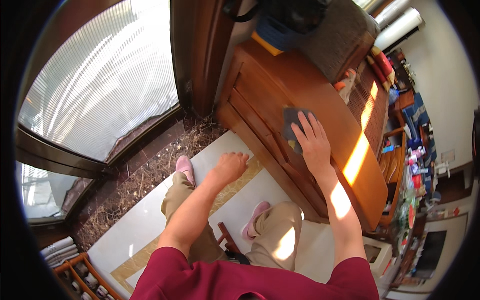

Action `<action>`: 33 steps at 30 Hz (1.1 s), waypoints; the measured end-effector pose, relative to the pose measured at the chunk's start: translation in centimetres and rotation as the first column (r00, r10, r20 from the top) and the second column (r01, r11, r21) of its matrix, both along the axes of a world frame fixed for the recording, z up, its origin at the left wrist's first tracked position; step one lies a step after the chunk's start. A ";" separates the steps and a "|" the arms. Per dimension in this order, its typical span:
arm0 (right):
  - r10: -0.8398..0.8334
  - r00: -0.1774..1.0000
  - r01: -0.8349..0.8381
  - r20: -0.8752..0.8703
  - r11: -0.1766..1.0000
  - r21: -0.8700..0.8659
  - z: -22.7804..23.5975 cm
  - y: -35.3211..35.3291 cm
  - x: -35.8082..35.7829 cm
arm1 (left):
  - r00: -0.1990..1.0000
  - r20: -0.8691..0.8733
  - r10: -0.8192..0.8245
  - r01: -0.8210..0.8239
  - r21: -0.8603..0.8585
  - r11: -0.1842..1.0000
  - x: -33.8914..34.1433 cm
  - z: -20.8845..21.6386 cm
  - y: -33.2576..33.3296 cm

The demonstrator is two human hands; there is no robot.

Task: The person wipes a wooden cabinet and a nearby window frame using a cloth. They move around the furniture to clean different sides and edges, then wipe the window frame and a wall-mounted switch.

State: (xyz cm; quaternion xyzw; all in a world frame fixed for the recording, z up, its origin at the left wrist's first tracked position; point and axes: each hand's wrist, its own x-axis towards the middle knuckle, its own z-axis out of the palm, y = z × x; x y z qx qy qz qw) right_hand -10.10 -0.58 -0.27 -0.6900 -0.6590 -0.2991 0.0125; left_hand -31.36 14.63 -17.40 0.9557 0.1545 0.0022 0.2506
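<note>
My right hand [314, 140] presses a dark grey cloth [291, 119] against the front edge of a brown wooden cabinet [265, 70]. Its fingers are stretched and a little apart over the cloth, which hangs partly down the drawer fronts. Over the pale floor tiles, away from the cabinet, my left hand [231, 167] is held in a loose fist. Nothing shows in it, and its palm side is hidden.
A blue and yellow container [272, 37] and a grey-brown covered block [340, 40] stand on the cabinet. To the left are a ribbed glass door [105, 80] and a shoe rack [82, 277]. A small wooden stool [227, 239] is between my legs.
</note>
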 end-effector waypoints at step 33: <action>0.154 0.984 -0.106 0.093 0.915 -0.389 -26.7 24.6 1.6 | 0.994 -0.062 0.085 -0.073 0.168 0.983 -2.5 2.9 4.1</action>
